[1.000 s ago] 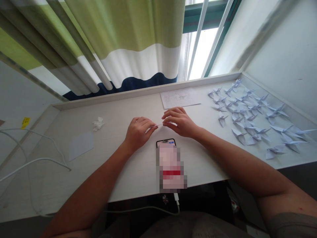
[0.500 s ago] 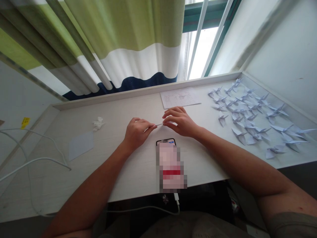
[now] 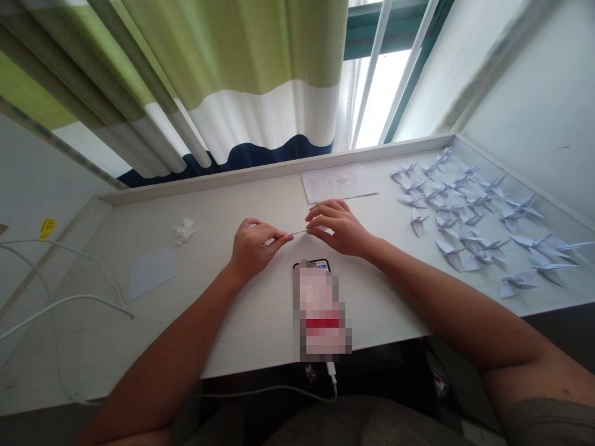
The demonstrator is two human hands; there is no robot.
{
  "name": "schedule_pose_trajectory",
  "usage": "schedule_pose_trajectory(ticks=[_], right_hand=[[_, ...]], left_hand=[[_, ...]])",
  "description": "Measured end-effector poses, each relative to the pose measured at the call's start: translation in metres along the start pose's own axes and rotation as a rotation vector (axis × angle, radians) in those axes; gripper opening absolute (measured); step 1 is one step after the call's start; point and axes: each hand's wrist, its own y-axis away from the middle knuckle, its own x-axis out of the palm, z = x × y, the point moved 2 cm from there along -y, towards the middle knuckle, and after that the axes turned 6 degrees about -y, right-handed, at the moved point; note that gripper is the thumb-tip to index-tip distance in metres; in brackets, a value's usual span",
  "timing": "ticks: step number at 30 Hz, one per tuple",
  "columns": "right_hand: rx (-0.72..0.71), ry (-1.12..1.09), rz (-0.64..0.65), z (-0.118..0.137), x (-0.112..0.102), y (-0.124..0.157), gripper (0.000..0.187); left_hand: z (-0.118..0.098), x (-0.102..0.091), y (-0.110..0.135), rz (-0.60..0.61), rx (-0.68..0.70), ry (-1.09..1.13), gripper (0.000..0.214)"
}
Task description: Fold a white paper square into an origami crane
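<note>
One thin pale strip (image 3: 298,233) spans the gap between the hands, above the white desk (image 3: 209,214), long axis running left to right, right end tipped slightly far. Left hand (image 3: 255,249): thumb and fingertips pinched narrowly on the strip's left end, wrist angled in from the near left. Right hand (image 3: 337,228): fingers curled, tips closed on the right end, forearm coming from the near right. Just near of the hands, a phone (image 3: 312,264), partly blurred. Far: handwritten sheet (image 3: 338,184). Right: many folded paper cranes (image 3: 418,224).

Paper cranes (image 3: 418,224) fill the right end of the tabletop (image 3: 260,322). A written sheet (image 3: 338,183) lies at the back edge, and a blank paper square (image 3: 152,271) lies left.
</note>
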Motion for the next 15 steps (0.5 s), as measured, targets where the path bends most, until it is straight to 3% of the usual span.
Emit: schedule_pose_trajectory(ticks=[9, 15], right_hand=[[0.007, 0.014, -0.001, -0.0028, -0.0008, -0.0006, 0.015], [0.001, 0.022, -0.005, -0.0037, 0.0004, -0.0006, 0.015]], left_hand=[[0.0047, 0.0018, 0.0017, 0.054, -0.100, 0.047, 0.015], [0.0052, 0.0028, 0.0016, -0.008, -0.084, 0.074, 0.008]])
